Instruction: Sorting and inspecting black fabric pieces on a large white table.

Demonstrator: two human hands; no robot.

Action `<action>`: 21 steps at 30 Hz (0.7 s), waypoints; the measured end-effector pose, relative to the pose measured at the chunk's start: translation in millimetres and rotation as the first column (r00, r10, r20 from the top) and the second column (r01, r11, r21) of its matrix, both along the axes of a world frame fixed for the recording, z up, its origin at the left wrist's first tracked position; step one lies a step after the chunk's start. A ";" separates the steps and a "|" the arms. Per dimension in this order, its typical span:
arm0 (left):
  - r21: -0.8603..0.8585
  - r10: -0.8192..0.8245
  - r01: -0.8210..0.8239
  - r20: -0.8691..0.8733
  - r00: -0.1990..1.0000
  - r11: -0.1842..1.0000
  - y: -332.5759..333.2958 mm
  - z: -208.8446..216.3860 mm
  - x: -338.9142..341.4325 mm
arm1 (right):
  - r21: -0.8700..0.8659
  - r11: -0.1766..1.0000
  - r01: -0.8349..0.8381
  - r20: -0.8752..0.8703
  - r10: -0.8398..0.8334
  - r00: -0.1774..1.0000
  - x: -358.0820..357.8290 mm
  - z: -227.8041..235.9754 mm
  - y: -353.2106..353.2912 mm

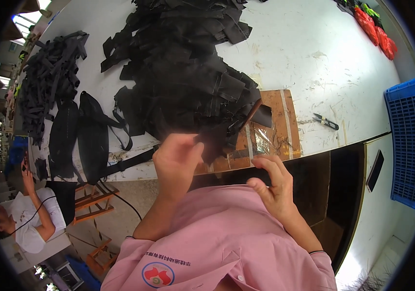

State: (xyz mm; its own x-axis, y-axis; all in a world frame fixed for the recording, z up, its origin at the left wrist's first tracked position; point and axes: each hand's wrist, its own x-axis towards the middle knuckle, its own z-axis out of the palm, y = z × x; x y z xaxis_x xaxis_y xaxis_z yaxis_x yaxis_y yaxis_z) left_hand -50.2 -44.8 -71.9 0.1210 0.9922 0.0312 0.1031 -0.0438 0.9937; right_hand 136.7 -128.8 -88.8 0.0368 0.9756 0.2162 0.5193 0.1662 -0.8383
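My left hand is closed at the table's front edge, thumb and fingers pinched on a small black fabric piece. This piece hangs in front of a big heap of black fabric pieces. My right hand is held just off the front edge, with its thumb and fingers apart and nothing between them. Beyond it lies a brown board with strips of clear tape. Across the board's left side rests a thin reddish-brown rod, partly among the fabric; its kind cannot be made out.
Thread snips lie right of the board. A phone and a blue crate are at far right, red plastic bags at back right. Leftward are black straps and black pouches. A person sits at left.
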 end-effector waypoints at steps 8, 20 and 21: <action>-0.138 -0.152 0.216 0.368 0.917 0.967 -18.6 3.9 -1.7 | -0.259 0.924 -0.282 -0.747 -0.006 0.665 -18.0 25.5 45.5; -0.278 -0.615 0.663 0.246 0.749 0.695 38.9 40.1 1.1 | -0.263 0.862 -0.433 -0.452 0.287 0.845 5.6 38.7 49.4; -0.172 -0.715 0.727 0.134 0.686 0.665 41.1 38.6 1.2 | -0.264 0.862 -0.433 -0.453 0.286 0.845 5.6 39.0 50.5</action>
State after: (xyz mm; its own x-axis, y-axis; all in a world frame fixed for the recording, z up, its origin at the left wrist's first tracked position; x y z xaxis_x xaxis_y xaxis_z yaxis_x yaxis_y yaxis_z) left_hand -49.0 -3.7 -33.3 0.8050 0.5802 -0.1239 0.0722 0.1115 0.9911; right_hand 142.3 -78.4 -49.8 -0.3232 0.9420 -0.0900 0.1027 -0.0597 -0.9929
